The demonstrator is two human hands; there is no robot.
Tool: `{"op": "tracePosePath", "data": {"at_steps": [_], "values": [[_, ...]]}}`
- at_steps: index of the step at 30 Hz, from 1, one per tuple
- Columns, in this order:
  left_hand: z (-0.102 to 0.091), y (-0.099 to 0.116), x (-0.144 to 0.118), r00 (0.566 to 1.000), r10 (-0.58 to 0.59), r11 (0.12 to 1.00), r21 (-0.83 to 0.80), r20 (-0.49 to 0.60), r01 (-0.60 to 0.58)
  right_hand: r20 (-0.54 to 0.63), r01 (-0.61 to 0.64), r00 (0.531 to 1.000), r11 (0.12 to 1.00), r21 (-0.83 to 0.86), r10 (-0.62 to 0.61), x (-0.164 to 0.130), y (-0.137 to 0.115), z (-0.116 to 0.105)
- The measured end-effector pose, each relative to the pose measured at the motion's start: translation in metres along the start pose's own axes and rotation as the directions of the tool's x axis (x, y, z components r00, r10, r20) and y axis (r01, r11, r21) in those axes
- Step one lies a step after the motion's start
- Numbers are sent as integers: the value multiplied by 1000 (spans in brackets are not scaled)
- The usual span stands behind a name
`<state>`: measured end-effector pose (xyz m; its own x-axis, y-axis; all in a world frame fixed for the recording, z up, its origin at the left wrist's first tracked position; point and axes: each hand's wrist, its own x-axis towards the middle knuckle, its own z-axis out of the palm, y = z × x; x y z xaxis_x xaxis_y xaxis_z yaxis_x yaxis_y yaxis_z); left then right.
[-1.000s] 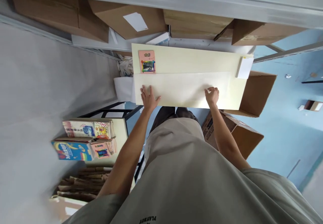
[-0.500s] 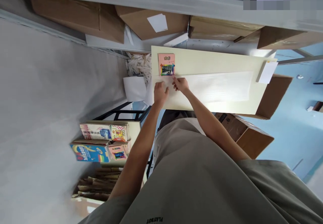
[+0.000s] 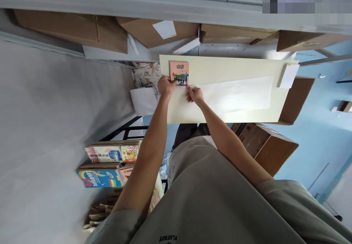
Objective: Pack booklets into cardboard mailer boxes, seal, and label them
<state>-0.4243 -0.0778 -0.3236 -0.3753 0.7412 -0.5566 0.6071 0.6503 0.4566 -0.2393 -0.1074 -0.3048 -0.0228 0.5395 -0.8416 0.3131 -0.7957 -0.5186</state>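
Observation:
A small pink booklet with a rainbow-framed picture on its cover lies at the left end of a cream board. My left hand is closed on its lower left edge, thumb over the cover. At the lower right corner, my right hand pinches the booklet, its other fingers curled under. A long translucent white plastic film stretches over the board to the right of my right hand. Whether the right fingers also catch the film's end is too small to tell.
Cardboard boxes line the shelf beyond the board. A stack of white cards sits at the board's right end. White scraps fill a container at left. Picture books stand on a lower left rack; another carton is at right.
My left hand has moved up and left from the film onto the booklet's lower left edge. My right hand stays by the lower right corner. The view has shifted slightly.

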Motion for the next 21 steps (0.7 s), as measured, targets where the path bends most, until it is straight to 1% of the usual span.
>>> {"op": "tracePosePath", "data": {"at_steps": [1, 2, 4, 7, 9, 10, 12, 13, 14, 15, 16, 17, 19, 21], "values": [[-4, 2, 4, 1000, -16, 1000, 6, -6, 16, -2, -2, 1000, 1000, -3, 2, 0, 1, 1], [-9, 3, 7, 999, -9, 1000, -8, -38, 8, -5, -4, 1000, 1000, -6, 4, 1, 2, 1], [-21, 8, 11, 984, 98, 991, -71, -148, -110, -7, -6, 1000, 1000, -6, 6, 3, 5, 2], [-39, 18, 3, 911, 274, 939, -118, -307, -322, 14, -7, 1000, 999, 44, 6, 9, 8, 4], [-48, 27, -15, 871, 331, 902, -149, -364, -405, 80, -38, 996, 991, 131, 28, 13, 8, 2], [-49, 33, -28, 862, 335, 886, -184, -381, -426, 133, -62, 990, 979, 193, 37, 14, 8, -1], [-42, 43, -61, 868, 324, 853, -281, -375, -440, 260, -117, 965, 935, 335, 27, 12, 9, -16], [-32, 48, -79, 881, 322, 834, -337, -347, -437, 314, -135, 950, 901, 412, -1, 9, 12, -28], [-19, 53, -97, 897, 324, 813, -397, -301, -426, 351, -141, 935, 861, 488, -46, 3, 16, -43], [-2, 58, -114, 917, 323, 792, -462, -235, -398, 367, -134, 925, 819, 557, -98, -3, 23, -62], [18, 63, -131, 940, 298, 773, -535, -167, -340, 365, -119, 920, 781, 613, -147, -11, 31, -84], [42, 68, -147, 960, 264, 755, -599, -97, -268, 351, -98, 918, 750, 654, -186, -19, 42, -109], [94, 81, -174, 983, 176, 740, -666, 51, -98, 305, -57, 930, 737, 673, -207, -35, 68, -162], [148, 100, -194, 982, 95, 748, -662, 163, 38, 239, -14, 952, 755, 656, -190, -45, 97, -215]]}}
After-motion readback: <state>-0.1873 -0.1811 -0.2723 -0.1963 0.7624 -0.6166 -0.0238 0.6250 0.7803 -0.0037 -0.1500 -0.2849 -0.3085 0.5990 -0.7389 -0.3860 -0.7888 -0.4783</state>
